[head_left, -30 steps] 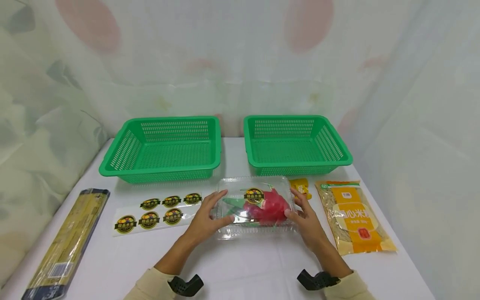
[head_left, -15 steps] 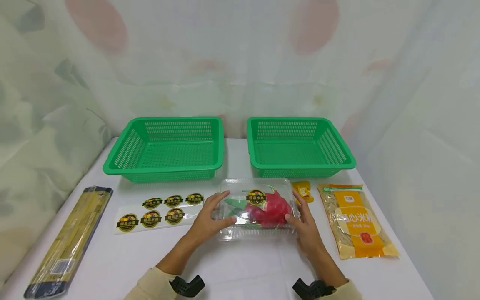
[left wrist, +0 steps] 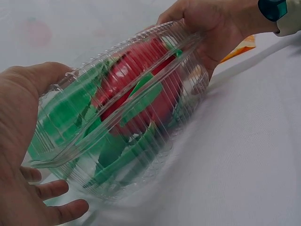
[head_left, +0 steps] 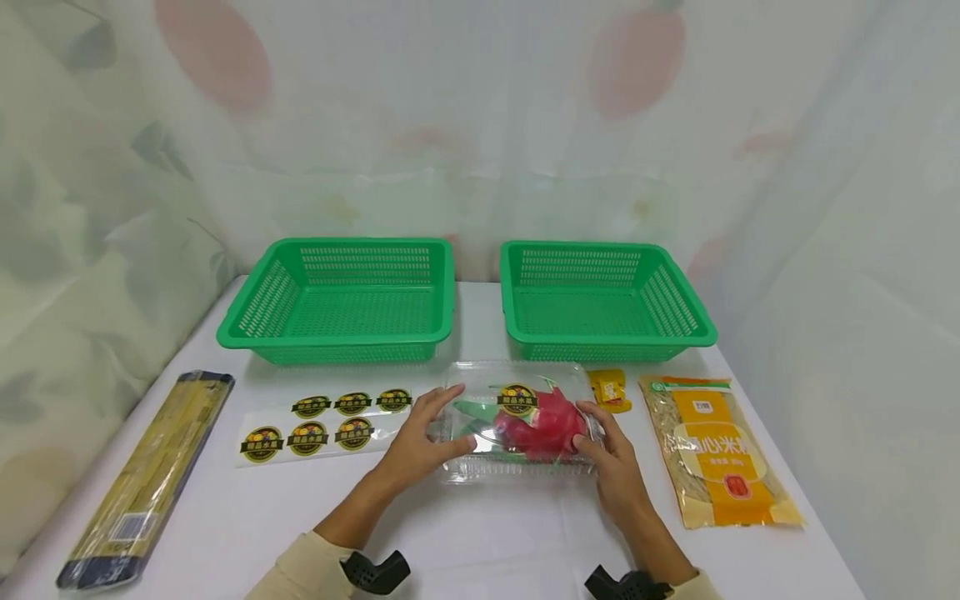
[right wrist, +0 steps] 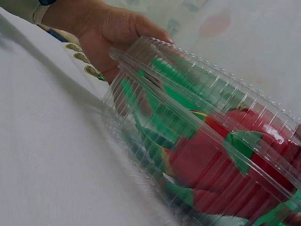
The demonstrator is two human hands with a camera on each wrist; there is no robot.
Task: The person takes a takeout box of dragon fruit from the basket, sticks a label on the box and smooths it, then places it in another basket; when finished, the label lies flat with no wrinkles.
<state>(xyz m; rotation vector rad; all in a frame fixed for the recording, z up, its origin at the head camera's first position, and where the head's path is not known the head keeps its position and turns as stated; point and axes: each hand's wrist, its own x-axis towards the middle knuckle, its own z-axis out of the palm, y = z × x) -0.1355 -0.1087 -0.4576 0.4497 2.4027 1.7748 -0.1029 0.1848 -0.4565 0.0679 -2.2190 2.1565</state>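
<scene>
A clear plastic clamshell box (head_left: 480,382) lies crosswise in front of me, its lid down. Inside are a red dragon fruit (head_left: 543,427) with green tips and a green piece (head_left: 472,410) at the left. A round black-and-gold fruit sticker (head_left: 517,400) sits on the lid. My left hand (head_left: 420,437) holds the box's left end, thumb toward the front and forefinger toward the back. My right hand (head_left: 613,457) grips the right end, its thumb at the front corner. In the left wrist view, several left fingers (left wrist: 68,212) show at the box's end.
Two green baskets (head_left: 337,343) (head_left: 611,340) stand at the back. A sticker sheet (head_left: 322,446) lies left of the box, with a long gold packet (head_left: 150,479) farther left. A small yellow sachet (head_left: 611,392) and an orange rice-noodle bag (head_left: 716,454) lie right.
The whole head view has shifted slightly, so everything appears a little lower and to the right. Both hands keep their hold on the box, which stays in nearly the same place.
</scene>
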